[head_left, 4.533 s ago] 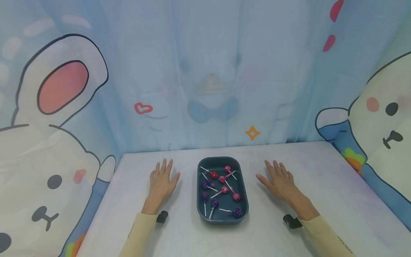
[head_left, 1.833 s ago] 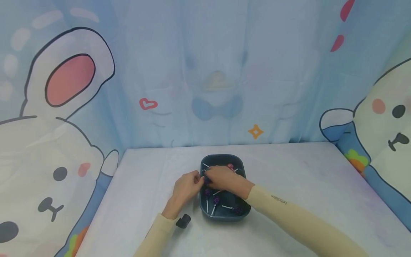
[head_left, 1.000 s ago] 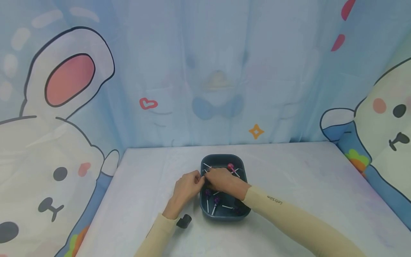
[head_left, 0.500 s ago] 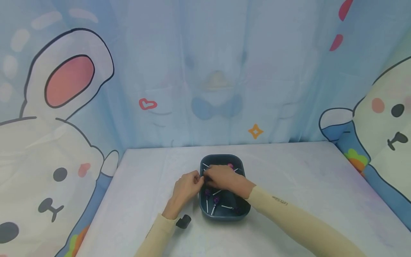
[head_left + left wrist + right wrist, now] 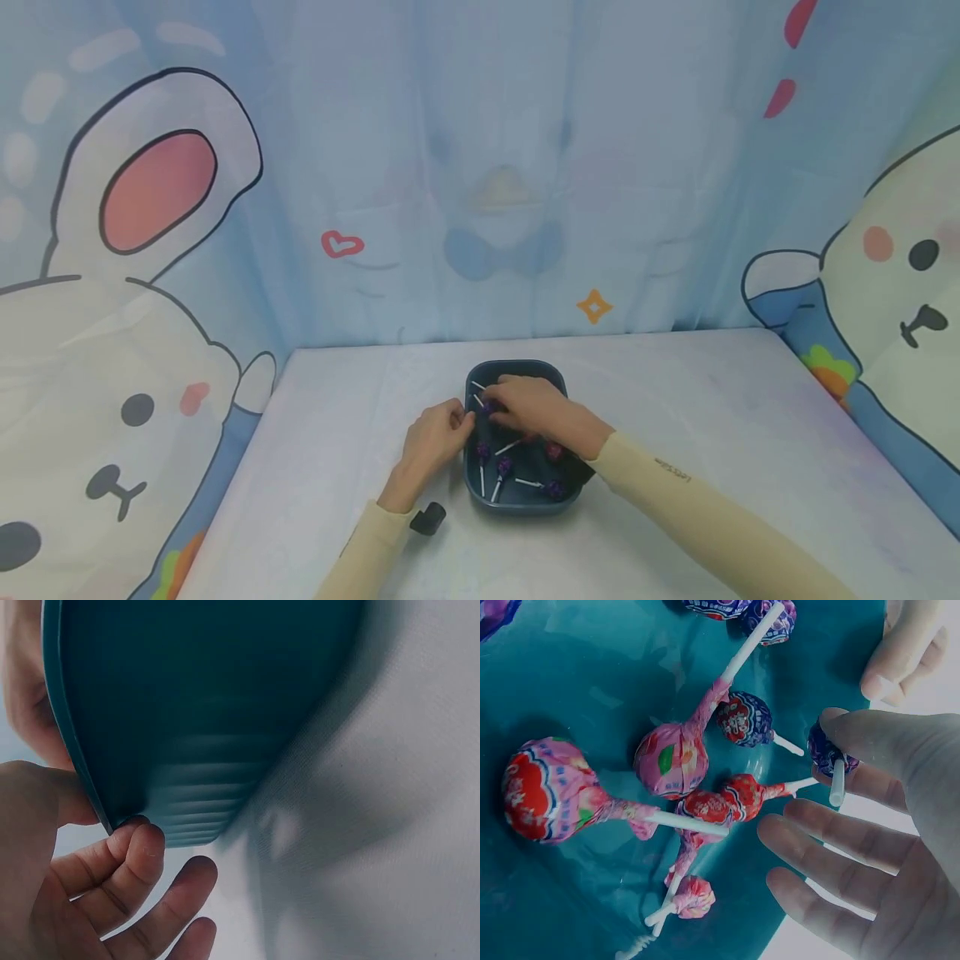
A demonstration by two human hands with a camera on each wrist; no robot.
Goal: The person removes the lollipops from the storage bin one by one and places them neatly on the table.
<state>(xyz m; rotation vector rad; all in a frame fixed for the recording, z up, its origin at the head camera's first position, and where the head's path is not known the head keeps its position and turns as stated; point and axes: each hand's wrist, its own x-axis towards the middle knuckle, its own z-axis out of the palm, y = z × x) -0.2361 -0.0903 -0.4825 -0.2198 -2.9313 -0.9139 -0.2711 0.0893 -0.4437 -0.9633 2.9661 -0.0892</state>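
Observation:
In the head view a dark teal tub stands on the table with several wrapped lollipops inside. My left hand is at its left side; the left wrist view shows thumb and forefinger pinching the tub's rim, other fingers loosely bent outside the wall. My right hand reaches over the tub's far half. Seen from the right wrist, its thumb and forefinger pinch a purple lollipop by the head, white stick poking out. Beside it lie another purple lollipop and a pink lollipop.
Nearer the front of the tub lie more purple lollipops, one with its head at the right. A white cloth covers the table. Behind it hangs a blue curtain printed with cartoon animals.
Both hands lay spread on the table beside the tub at first. The left has come to the rim, the right into the tub, where it has taken hold of a purple lollipop and shifted slightly right.

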